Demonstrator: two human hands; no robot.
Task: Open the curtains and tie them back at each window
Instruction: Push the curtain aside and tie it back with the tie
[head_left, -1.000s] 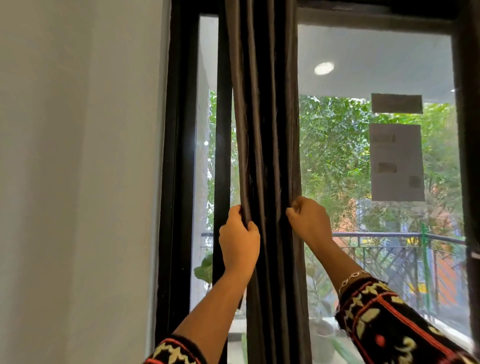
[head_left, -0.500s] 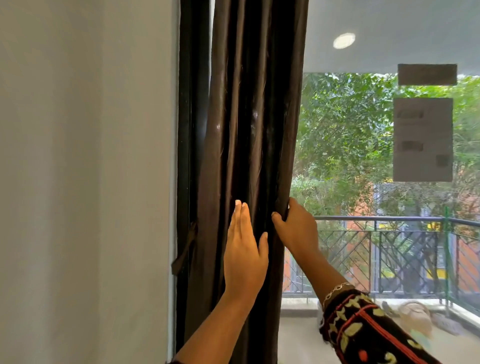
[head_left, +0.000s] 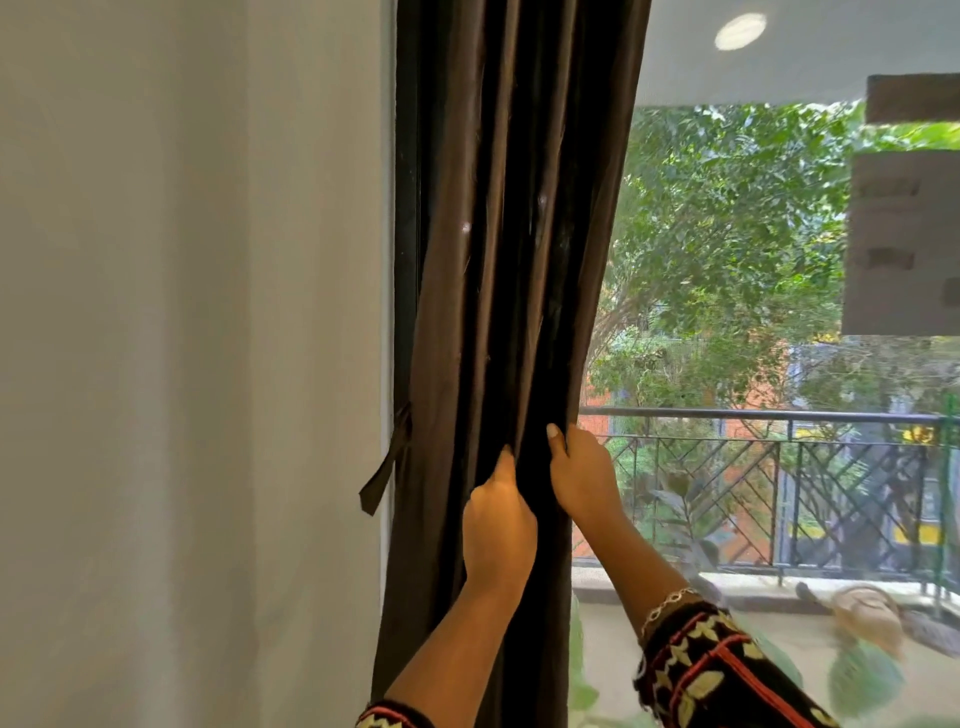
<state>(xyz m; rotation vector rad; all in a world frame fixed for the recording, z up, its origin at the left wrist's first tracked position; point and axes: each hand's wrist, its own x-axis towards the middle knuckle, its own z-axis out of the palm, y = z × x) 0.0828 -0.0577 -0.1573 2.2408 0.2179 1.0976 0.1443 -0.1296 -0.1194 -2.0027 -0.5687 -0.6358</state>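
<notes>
Two grips hold one thing in the head view: the dark brown curtain (head_left: 498, 234), bunched into folds at the left of the window against the black frame (head_left: 408, 208). The left grip (head_left: 498, 525) is closed on the middle folds, its fingers tucked into the cloth. The right grip (head_left: 582, 478) clasps the curtain's right edge, thumb in front. Just left of the bundle, a fabric tie-back (head_left: 387, 467) hangs loose beside the white wall (head_left: 182, 364). To do this step well, I judge, gather every fold tightly into one grip at the tie-back's height, freeing the other to bring the strap round; a stray pleat would slip out. Papers (head_left: 904, 244) stuck on the glass at the right carry writing too blurred to read, and no brand shows.
</notes>
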